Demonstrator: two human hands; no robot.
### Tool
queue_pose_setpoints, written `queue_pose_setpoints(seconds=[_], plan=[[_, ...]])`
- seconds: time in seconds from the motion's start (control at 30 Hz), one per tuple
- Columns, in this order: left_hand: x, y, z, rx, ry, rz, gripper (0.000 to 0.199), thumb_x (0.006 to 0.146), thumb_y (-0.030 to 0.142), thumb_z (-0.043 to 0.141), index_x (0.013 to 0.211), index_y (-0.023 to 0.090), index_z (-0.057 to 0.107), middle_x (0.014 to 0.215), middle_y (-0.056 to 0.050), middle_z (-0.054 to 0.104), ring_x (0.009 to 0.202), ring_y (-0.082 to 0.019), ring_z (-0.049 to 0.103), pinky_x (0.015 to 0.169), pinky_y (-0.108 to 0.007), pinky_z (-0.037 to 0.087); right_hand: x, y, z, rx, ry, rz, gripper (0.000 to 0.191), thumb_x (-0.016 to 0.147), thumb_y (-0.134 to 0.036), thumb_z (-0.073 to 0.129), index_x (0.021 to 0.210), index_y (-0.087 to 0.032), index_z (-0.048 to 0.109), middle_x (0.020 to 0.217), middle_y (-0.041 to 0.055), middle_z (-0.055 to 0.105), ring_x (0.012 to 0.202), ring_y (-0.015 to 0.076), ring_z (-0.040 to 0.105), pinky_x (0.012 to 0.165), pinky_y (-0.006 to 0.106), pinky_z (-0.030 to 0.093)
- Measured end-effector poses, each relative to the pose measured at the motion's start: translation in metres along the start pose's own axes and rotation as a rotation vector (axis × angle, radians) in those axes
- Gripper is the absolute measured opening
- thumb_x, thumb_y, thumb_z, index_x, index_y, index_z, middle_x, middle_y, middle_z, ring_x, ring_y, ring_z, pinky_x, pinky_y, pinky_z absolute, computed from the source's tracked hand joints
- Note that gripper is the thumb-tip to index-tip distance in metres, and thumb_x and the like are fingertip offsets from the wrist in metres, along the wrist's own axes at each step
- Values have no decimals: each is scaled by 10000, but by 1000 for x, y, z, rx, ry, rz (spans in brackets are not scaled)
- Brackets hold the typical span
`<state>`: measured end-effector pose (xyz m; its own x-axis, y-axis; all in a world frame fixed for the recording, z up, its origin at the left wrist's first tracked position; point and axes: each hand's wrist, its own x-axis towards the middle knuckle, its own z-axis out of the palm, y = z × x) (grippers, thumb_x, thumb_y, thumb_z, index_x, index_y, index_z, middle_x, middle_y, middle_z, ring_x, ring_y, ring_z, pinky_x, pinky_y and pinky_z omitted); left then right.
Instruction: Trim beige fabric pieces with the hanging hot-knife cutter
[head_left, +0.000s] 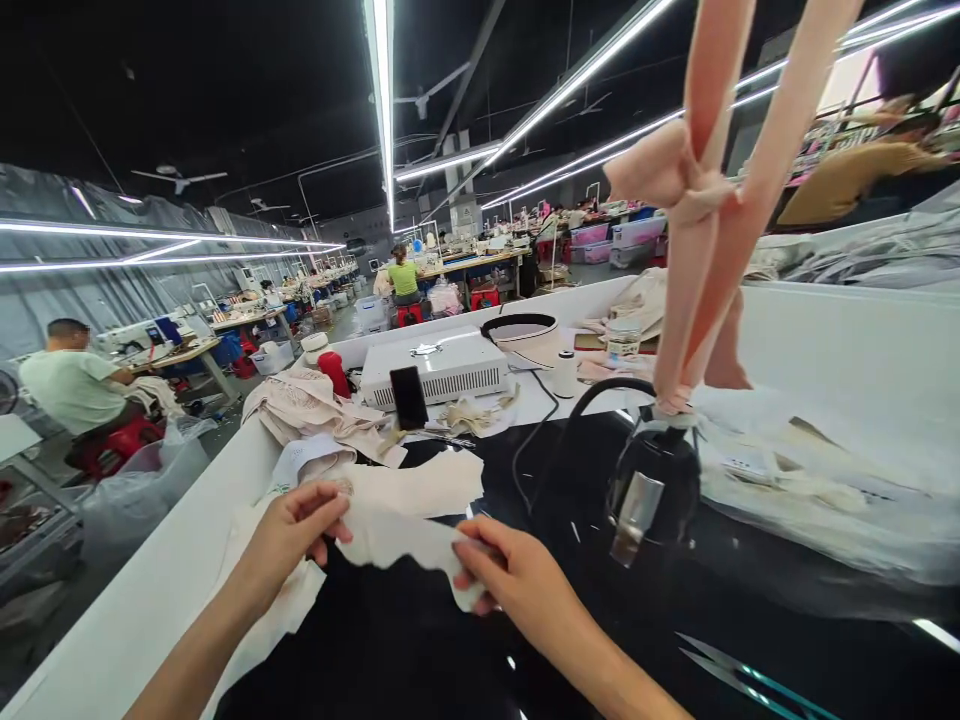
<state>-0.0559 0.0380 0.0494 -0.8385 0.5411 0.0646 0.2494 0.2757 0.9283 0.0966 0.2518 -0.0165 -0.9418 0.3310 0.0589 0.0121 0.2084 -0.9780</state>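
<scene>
A pale cream fabric piece (pixel 397 535) with a wavy lower edge stretches between my two hands, above the glossy black tabletop (pixel 390 640). My left hand (pixel 296 530) pinches its left end, thumb against fingers. At the other end, my right hand (pixel 514 575) grips it, with the thumb on top and a flap hanging below. Just behind lies another cream fabric piece (pixel 431 480), flat on the table. More pale fabric (pixel 289 610) rests along the left side, partly covered by my left forearm.
Open scissors (pixel 739 670) lie at the lower right. Behind my right hand stands a black lamp-like device (pixel 652 490) with pink fabric strips (pixel 709 210) hanging over it. A phone (pixel 409 397) leans against a white box (pixel 435 365). White walls border the table; co-workers sit beyond.
</scene>
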Motion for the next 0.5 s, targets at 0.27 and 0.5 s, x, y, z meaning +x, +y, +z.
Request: queue_pose_setpoints(seconds=[0.27, 0.5], plan=[[57, -40, 3, 184, 155, 288, 423, 791, 610, 637, 865, 207, 741, 1024, -90, 777, 989, -287, 719, 871, -356, 565, 104, 11, 8, -399, 312, -427, 230, 987, -160, 487, 1025, -182, 713, 1131, 98, 747, 1099, 249, 694, 999, 387, 520], [42, -83, 11, 379, 62, 345, 299, 820, 541, 605, 810, 289, 767, 1030, -34, 792, 1019, -307, 726, 966, -403, 546, 106, 51, 13, -724, 200, -371, 155, 1016, -302, 591, 1075, -201, 693, 1167, 75, 705, 1008, 193, 689, 919, 403, 586]])
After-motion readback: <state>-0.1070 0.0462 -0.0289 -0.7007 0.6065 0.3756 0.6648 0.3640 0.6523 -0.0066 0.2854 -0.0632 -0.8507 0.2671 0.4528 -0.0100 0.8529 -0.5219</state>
